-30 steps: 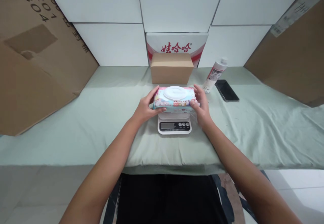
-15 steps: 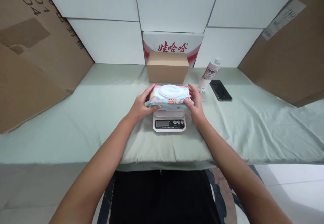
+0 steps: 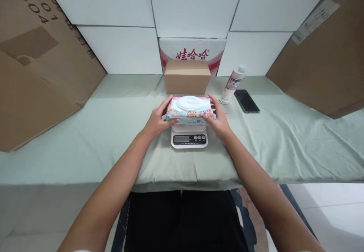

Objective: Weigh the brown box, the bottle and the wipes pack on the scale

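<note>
A pack of wet wipes, pink and light blue with a white oval lid, lies lid up over the white kitchen scale. Its left end is gripped by my left hand, thumb along the near side. On the opposite end, my right hand grips with its thumb on the front face and fingers behind. The pack hides the scale's platform, so I cannot tell whether it rests there. The scale's dark display and round buttons show below the pack.
Behind the pack stands a brown cardboard box, before a white carton with red lettering. To the right are a white bottle and a black phone. Large cardboard sheets flank the green cloth-covered table.
The view has shifted slightly. My right hand has settled closer around the pack's right end, its thumb a little further in. The pack stays above the scale.
</note>
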Demonstrator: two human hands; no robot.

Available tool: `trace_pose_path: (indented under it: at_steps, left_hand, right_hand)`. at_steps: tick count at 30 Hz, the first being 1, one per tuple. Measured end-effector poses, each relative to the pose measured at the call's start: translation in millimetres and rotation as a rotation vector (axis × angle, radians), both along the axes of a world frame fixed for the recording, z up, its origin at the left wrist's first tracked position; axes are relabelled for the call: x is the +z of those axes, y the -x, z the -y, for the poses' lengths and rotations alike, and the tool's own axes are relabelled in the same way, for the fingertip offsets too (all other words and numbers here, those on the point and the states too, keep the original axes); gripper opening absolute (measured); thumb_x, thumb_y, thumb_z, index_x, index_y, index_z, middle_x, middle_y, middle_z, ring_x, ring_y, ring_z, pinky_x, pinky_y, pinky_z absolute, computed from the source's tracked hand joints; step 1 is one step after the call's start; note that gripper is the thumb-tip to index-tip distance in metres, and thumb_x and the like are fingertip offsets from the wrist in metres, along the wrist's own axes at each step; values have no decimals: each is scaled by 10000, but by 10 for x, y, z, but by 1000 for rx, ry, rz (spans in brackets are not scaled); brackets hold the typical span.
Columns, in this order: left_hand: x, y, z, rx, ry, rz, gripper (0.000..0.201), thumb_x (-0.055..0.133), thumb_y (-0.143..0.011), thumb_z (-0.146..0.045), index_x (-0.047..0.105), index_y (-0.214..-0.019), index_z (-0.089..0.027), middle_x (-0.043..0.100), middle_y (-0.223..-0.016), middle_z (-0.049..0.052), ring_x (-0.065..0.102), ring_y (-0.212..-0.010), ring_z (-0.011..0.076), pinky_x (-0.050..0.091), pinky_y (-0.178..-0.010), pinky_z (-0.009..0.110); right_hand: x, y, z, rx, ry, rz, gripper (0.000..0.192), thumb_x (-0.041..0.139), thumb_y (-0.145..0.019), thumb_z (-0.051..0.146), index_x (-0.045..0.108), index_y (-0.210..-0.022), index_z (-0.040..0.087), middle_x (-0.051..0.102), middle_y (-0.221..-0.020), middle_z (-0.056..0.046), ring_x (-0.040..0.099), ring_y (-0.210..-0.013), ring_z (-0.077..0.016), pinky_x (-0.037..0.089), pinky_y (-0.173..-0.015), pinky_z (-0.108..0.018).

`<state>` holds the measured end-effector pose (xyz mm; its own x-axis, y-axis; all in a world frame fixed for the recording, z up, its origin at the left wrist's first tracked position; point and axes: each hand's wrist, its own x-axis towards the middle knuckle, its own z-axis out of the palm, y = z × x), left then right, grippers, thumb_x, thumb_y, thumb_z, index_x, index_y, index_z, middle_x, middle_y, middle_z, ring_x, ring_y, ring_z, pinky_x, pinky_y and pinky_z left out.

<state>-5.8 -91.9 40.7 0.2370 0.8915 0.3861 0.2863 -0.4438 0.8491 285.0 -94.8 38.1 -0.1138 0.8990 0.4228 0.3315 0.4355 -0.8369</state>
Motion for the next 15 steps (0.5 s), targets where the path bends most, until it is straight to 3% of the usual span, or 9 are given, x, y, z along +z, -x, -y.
trace_pose_path:
  at_steps: [3,7,10,13,15]
  left_hand:
    - [-5,-8,1,7,6,3,1228,901,-649,-770,470,-1628,-165,628,-1550,211,642,-1399,406,564,-1172,490]
    - [10,-10,7,15,6,25,1253,906,-607,-796,503,-1602,-149,650,-1523,214,662,-1369,406,590,-1132,475]
    - [112,-65,56,23,-15,20,1234,901,-623,-791,507,-1598,-145,666,-1503,209,679,-1343,401,597,-1115,463]
    - [274,-312,159,-3,-75,-20,1184,891,-671,-764,496,-1605,-154,643,-1533,201,661,-1370,402,560,-1164,463]
    - [363,-635,246,-62,-132,-42,1168,909,-679,-726,479,-1616,-177,603,-1580,191,611,-1434,406,508,-1227,477]
  right_hand:
    - [-6,-10,-27,73,12,-33,1072,841,-730,782,471,-1599,274,532,-1565,-153,575,-1399,-376,558,-1148,-541]
    - [14,68,-11,103,37,-133,1041,888,-696,741,494,-1552,300,566,-1513,-134,703,-1185,-315,668,-924,-447]
    - [123,59,71,61,11,-179,948,885,-696,740,570,-1475,300,618,-1448,-116,710,-1150,-309,669,-903,-438]
    - [267,-208,231,-9,-69,-188,840,875,-730,710,636,-1419,292,660,-1409,-115,688,-1224,-334,643,-974,-460]
    - [320,-563,372,-55,-102,-168,835,871,-737,693,645,-1434,292,685,-1385,-119,694,-1217,-343,628,-981,-469]
